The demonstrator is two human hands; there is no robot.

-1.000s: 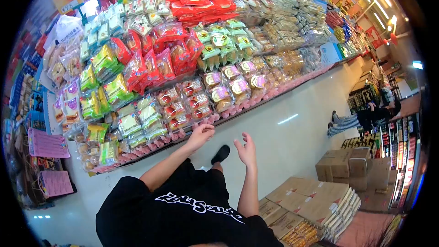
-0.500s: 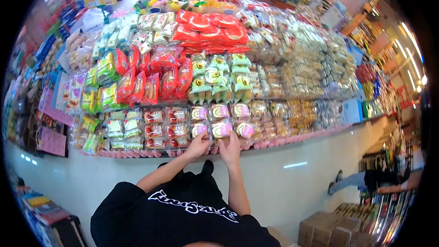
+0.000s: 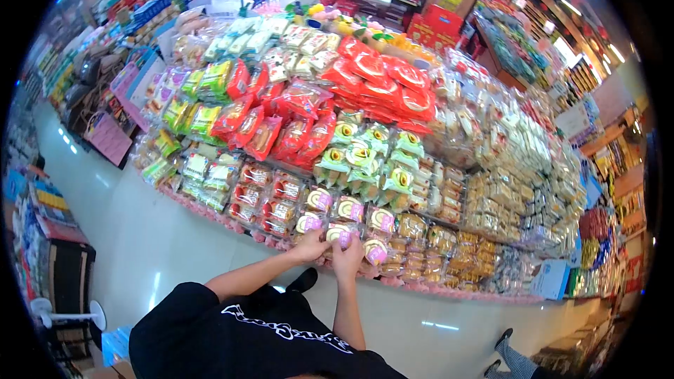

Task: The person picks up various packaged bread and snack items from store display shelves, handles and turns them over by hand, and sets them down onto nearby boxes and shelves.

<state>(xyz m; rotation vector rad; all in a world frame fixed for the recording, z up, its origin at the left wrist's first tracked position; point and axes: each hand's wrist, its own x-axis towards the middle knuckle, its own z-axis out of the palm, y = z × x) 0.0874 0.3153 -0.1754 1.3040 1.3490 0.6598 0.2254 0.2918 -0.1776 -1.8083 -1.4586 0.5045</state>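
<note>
A clear-wrapped swiss roll pack (image 3: 340, 234) with a purple label lies at the front edge of the display, among several alike. My left hand (image 3: 309, 246) pinches its near left corner. At its near right side my right hand (image 3: 347, 254) grips the wrapper, fingers curled and partly hidden. Another roll pack (image 3: 307, 222) is just beyond my left fingers, and one more (image 3: 375, 251) lies to the right of my right hand. Behind these stand green avocado-printed packs (image 3: 361, 156). Brown-red cake packs (image 3: 281, 210) are stacked to the left.
Red bags (image 3: 382, 70) are heaped further back, with green packs (image 3: 206, 118) at the left. Clear packs of brown cakes (image 3: 442, 238) continue rightward. A pink frill (image 3: 449, 290) edges the display. Another person's legs (image 3: 516, 358) show at the lower right.
My view has turned, so the display now slants down to the right. Both hands stay at the same swiss roll pack, appearing lower in view.
</note>
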